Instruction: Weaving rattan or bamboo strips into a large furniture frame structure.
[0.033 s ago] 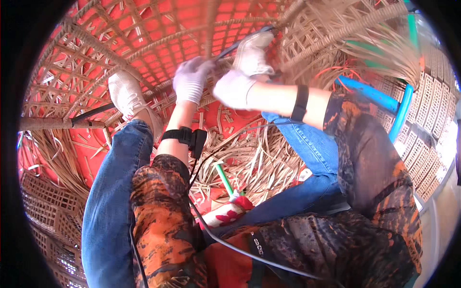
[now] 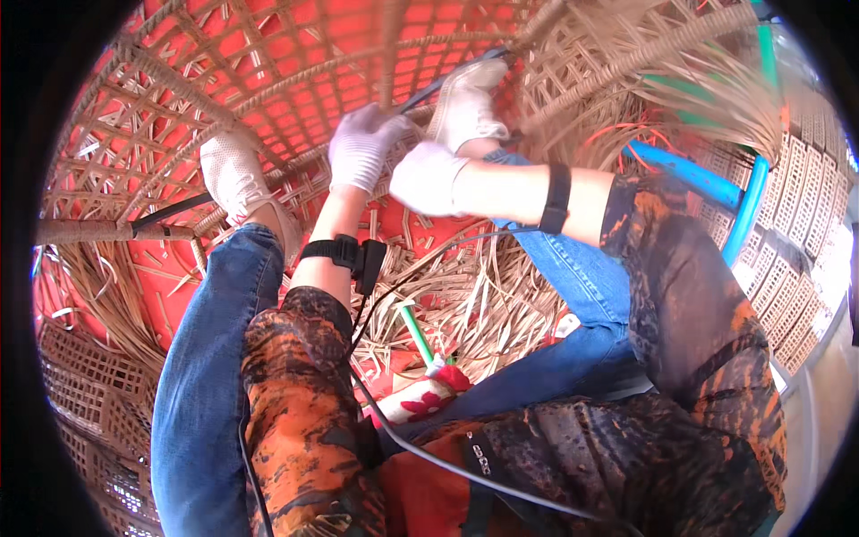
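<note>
A large openwork rattan frame (image 2: 268,89) stands before me, its wrapped rods and woven strips spreading across the far side. My left hand (image 2: 362,148), in a white knit glove, is closed at the frame's near edge, below a blurred upright strip (image 2: 389,63). Just right of it and slightly lower, my right hand (image 2: 428,179) is also gloved and closed, its knuckles toward me. The two hands nearly meet. Whatever their fingers hold is hidden behind the gloves. A dark bar (image 2: 447,80) runs beyond them, next to my shoe.
Cut rattan strips (image 2: 483,295) litter the red floor between my legs. A green-handled tool (image 2: 417,331) lies near a red-and-white floral cloth (image 2: 429,394). Blue tubing (image 2: 689,174) and a bundle of loose strands (image 2: 725,98) stand right. Woven panels (image 2: 98,376) are stacked left; a cable crosses my lap.
My right hand has shifted slightly left and down. My left hand has turned a little, moving slightly right. The rattan frame stays in place.
</note>
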{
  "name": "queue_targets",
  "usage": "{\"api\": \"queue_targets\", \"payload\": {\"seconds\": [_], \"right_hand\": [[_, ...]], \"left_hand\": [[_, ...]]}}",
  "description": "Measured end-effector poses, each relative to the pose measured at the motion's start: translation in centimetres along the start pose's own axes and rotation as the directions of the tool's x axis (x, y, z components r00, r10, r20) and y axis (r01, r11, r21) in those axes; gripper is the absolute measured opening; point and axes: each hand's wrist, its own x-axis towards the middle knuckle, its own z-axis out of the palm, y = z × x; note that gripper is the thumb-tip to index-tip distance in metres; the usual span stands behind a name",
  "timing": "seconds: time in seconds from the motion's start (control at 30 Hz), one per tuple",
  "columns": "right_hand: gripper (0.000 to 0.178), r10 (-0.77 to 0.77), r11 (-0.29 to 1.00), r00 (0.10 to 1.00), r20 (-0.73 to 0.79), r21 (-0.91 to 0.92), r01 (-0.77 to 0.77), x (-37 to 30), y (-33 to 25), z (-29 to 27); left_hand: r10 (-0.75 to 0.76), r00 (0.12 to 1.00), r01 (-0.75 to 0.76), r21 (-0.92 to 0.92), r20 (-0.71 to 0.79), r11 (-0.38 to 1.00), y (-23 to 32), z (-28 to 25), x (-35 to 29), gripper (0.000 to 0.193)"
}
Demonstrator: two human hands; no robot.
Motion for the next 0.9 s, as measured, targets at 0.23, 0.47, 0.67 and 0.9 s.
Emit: {"api": "queue_targets", "payload": {"seconds": [0.23, 0.47, 0.67, 0.9], "right_hand": [[0.02, -0.175, 0.937, 0.971, 0.165, 0.332, 0.113, 0.4, 0.5, -0.3], [0.037, 0.413, 0.844, 0.887, -0.205, 0.452, -0.288, 2.9, 10.9, 0.6], [0.036, 0.209, 0.586, 0.976, 0.059, 0.792, -0.173, 6.8, 9.7, -1.7], [0.035, 0.279, 0.937, 0.958, -0.063, 0.235, -0.258, 6.6, 10.2, -0.2]], "left_hand": [[-0.147, 0.98, 0.142, 0.044, 0.137, 0.989, -3.9, 2.7, 3.0, 0.031], [-0.29, 0.908, 0.418, -0.593, 0.304, 0.688, -6.7, 4.5, 4.2, 0.029], [-0.406, 0.881, 0.468, -0.33, 0.241, 0.82, -11.0, 4.0, 6.6, 0.033], [-0.529, 0.744, 0.659, -0.321, 0.408, 0.68, -5.9, 3.6, 6.3, 0.029]]}}
